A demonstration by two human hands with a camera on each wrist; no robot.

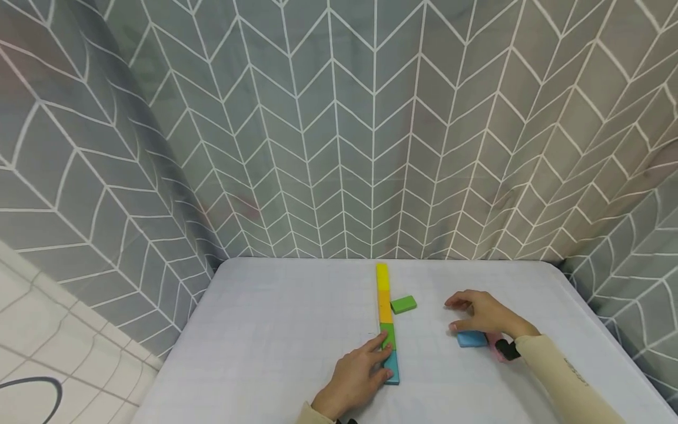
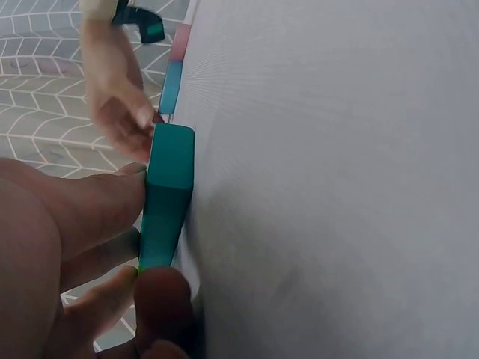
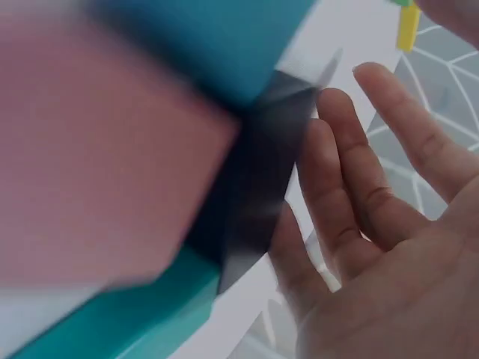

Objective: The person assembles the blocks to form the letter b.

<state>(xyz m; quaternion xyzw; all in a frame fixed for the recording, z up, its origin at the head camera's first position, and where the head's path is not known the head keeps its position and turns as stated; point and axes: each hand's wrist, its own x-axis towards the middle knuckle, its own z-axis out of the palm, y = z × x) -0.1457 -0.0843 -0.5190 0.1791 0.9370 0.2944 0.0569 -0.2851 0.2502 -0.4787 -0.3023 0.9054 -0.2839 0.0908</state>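
A straight row of flat blocks runs toward the table's far edge: a blue block (image 1: 391, 371) nearest, then a green block (image 1: 388, 335), an orange block (image 1: 385, 307) and a yellow block (image 1: 382, 277). My left hand (image 1: 356, 377) rests on the near part, its fingers touching the green and blue blocks. In the left wrist view the thumb (image 2: 112, 196) lies on the blue block (image 2: 169, 176), which looks teal there. My right hand (image 1: 489, 315) hovers with loosely bent fingers and nothing in its grasp. Below it are another blue block (image 1: 471, 339) and a pink block (image 1: 498, 347).
A loose green block (image 1: 404, 304) lies tilted just right of the row. In the right wrist view, the pink block (image 3: 105, 157) is close and blurred, with a teal block (image 3: 150, 321) beside it. A patterned curtain (image 1: 371, 147) hangs behind the white table (image 1: 275, 330).
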